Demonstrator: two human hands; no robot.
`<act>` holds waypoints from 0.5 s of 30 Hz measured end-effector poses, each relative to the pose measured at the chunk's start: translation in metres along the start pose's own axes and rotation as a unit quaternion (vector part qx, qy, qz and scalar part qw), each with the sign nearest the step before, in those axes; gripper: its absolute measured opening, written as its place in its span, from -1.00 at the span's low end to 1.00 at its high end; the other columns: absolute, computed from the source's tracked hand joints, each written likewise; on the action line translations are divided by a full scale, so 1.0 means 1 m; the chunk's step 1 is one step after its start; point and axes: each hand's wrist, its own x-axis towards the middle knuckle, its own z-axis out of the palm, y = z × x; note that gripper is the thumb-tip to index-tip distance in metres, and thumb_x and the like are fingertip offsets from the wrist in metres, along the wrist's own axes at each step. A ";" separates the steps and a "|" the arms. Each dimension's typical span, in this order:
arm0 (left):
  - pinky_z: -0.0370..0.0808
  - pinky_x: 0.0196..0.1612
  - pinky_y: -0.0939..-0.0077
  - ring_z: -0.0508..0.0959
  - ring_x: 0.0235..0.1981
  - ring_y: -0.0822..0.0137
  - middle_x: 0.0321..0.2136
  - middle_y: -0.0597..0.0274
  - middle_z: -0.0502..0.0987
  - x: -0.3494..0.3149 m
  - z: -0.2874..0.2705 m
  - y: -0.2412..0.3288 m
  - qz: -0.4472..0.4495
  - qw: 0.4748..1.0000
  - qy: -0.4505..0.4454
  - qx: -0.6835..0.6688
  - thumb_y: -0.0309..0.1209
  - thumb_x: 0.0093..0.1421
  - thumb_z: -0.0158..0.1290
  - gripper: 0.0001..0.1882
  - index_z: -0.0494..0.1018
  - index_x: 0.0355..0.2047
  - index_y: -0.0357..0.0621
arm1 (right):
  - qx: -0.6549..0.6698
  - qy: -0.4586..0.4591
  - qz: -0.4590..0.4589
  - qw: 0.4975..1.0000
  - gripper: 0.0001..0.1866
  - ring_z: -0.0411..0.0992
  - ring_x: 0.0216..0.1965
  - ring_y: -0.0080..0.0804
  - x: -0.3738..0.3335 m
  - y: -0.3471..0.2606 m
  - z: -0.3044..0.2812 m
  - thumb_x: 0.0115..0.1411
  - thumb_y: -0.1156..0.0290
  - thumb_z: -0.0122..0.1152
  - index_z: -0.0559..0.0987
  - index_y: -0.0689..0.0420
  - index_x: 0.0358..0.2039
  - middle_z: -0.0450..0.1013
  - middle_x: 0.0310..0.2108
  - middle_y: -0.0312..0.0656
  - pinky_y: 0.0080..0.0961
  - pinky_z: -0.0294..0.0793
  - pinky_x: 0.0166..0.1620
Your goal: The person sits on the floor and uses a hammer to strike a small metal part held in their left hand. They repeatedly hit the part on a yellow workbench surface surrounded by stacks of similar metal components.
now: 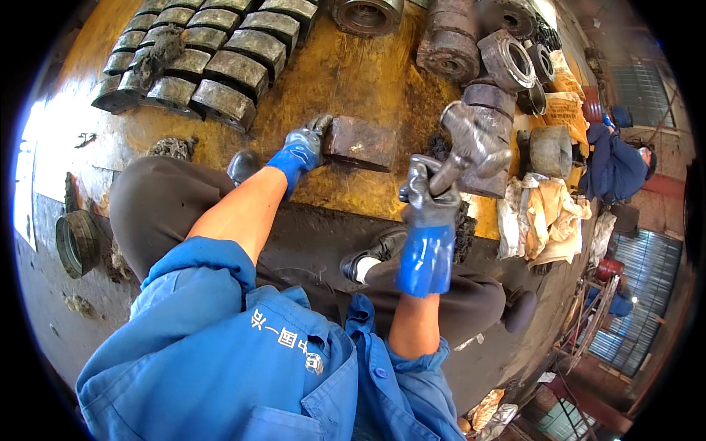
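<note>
My left hand [303, 147], in a blue glove with dark soiled fingers, grips the left end of a rusty, dark metal block [360, 143]. The block lies on a worn yellow worktable [331, 81] near its front edge. In my right hand [429, 197], gloved in blue with a blackened palm, is a hammer [478, 140]. That fist is closed round the handle close below the head, which is raised to the right of the block. The block's underside and the tips of some left fingers are hidden.
Rows of curved metal blocks [220, 62] stand at the back left. Rusty cylinders and rings [507, 59] are stacked on the right, beside crumpled cloths [548, 217]. A metal ring [77, 242] lies at far left. Another person [618, 162] is at the far right.
</note>
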 end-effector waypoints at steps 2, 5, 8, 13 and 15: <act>0.27 0.37 0.26 0.24 0.37 0.00 0.44 0.01 0.07 0.001 -0.005 0.003 -0.016 1.000 -0.011 0.003 0.02 -0.09 0.41 0.23 -0.07 0.46 0.00 | -0.025 -0.033 0.038 0.998 -0.84 0.44 -0.58 -0.56 -0.004 0.015 0.007 0.23 0.60 0.22 0.58 0.17 -0.17 0.51 -0.49 -0.26 -0.56 0.46 -0.55; 0.29 0.36 0.24 0.27 0.36 -0.01 0.43 0.00 0.09 0.001 -0.008 0.009 -0.019 0.999 -0.018 -0.020 0.02 -0.11 0.42 0.24 -0.07 0.46 0.02 | -0.099 -0.102 0.324 0.935 -0.80 0.39 -0.65 -0.55 0.009 0.056 -0.001 0.24 0.46 0.29 0.58 0.21 -0.13 0.46 -0.60 -0.26 -0.57 0.40 -0.60; 0.31 0.35 0.23 0.29 0.34 -0.03 0.41 -0.03 0.11 0.001 -0.003 0.002 -0.031 0.999 -0.017 -0.024 -0.02 -0.13 0.45 0.23 -0.03 0.44 0.01 | 0.021 -0.061 0.238 0.969 -0.76 0.38 -0.67 -0.55 0.002 0.024 -0.002 0.23 0.39 0.35 0.59 0.23 -0.15 0.47 -0.61 -0.25 -0.56 0.37 -0.62; 0.31 0.34 0.23 0.28 0.34 -0.05 0.44 0.00 0.05 0.003 0.012 -0.016 0.001 1.000 0.013 -0.006 0.08 -0.07 0.36 0.23 -0.12 0.47 0.06 | 0.052 -0.015 0.099 0.994 -0.80 0.39 -0.64 -0.60 -0.001 -0.019 0.003 0.27 0.40 0.30 0.59 0.21 -0.15 0.45 -0.60 -0.30 -0.66 0.35 -0.61; 0.31 0.35 0.24 0.27 0.34 -0.05 0.44 0.00 0.06 0.003 0.003 -0.004 -0.012 1.000 -0.015 -0.008 0.08 -0.08 0.36 0.23 -0.10 0.47 0.05 | 0.050 -0.020 0.108 0.993 -0.82 0.40 -0.63 -0.61 -0.001 0.000 0.004 0.28 0.43 0.27 0.58 0.20 -0.13 0.45 -0.59 -0.31 -0.67 0.36 -0.59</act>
